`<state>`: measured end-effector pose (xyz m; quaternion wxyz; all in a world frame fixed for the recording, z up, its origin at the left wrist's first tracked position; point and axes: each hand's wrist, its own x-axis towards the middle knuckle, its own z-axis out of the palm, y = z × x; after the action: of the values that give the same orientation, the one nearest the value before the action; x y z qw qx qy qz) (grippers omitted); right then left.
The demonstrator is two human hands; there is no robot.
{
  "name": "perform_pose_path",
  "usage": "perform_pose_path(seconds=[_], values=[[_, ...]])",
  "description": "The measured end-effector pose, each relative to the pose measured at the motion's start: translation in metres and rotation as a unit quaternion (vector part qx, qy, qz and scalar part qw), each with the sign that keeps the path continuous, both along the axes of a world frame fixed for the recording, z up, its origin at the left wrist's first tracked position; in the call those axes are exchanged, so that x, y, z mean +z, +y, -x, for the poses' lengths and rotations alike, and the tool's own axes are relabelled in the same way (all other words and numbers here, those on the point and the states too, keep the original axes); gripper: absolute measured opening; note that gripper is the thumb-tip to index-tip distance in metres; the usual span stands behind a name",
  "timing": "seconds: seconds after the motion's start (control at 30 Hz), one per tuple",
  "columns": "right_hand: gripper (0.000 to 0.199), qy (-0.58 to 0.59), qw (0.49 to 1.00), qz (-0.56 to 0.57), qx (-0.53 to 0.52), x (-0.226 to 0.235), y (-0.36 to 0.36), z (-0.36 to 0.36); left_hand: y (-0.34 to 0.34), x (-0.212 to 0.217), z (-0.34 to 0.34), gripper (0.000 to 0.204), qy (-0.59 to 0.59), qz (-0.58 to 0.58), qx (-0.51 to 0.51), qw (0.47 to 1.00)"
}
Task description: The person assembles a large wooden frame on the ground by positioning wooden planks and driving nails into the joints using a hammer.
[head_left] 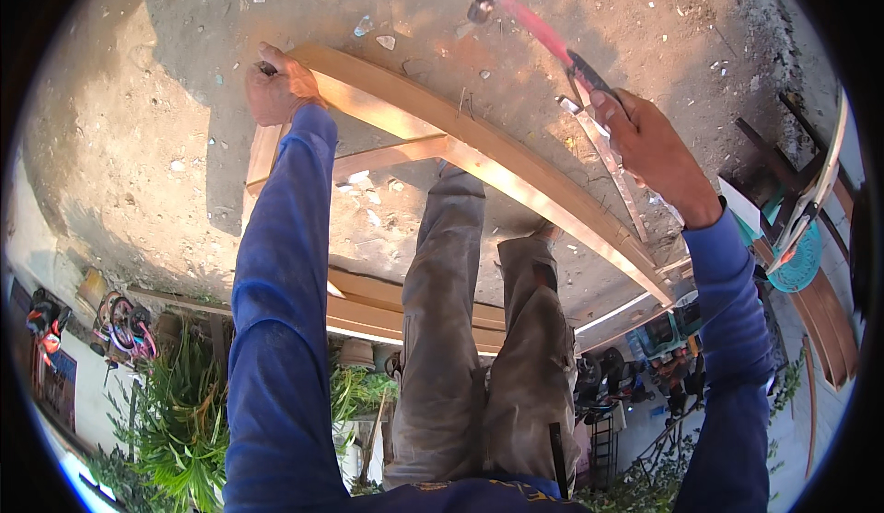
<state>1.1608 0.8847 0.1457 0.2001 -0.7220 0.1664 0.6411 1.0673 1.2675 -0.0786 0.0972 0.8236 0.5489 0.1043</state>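
A wooden frame (391,89) of sawn timber stands in front of my legs, its long beam sloping from upper left to lower right. My left hand (281,89) is closed at the beam's upper left end. A small dark thing shows between its thumb and fingers, too small to name. Out to the right, my right hand (645,140) grips the dark end of a hammer's handle. The hammer (543,34) is raised, its red shaft pointing up and left, its dark head blurred and apart from the wood. Thin nails (467,103) stick up from the beam's top edge.
Bare dirt ground (175,62) carries scattered chips. A narrow wooden strip (612,177) lies beyond the beam at right. More timber (368,315) lies behind my legs. A teal round plastic item (797,260) and boards (822,329) are far right; green plants (189,384) grow lower left.
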Motion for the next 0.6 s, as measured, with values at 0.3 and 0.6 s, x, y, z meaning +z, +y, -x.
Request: perform_pose_path(seconds=[0.3,0.6], values=[[0.054,0.018,0.997,-0.013,0.071,-0.029,-0.029,0.062,-0.002,0.029,-0.006,0.056,0.086,0.002,-0.034,0.996],[0.036,-0.046,0.788,0.035,-0.613,-0.024,0.061,0.19,-0.031,0.116,0.069,0.024,-0.135,0.607,0.077,0.779]])
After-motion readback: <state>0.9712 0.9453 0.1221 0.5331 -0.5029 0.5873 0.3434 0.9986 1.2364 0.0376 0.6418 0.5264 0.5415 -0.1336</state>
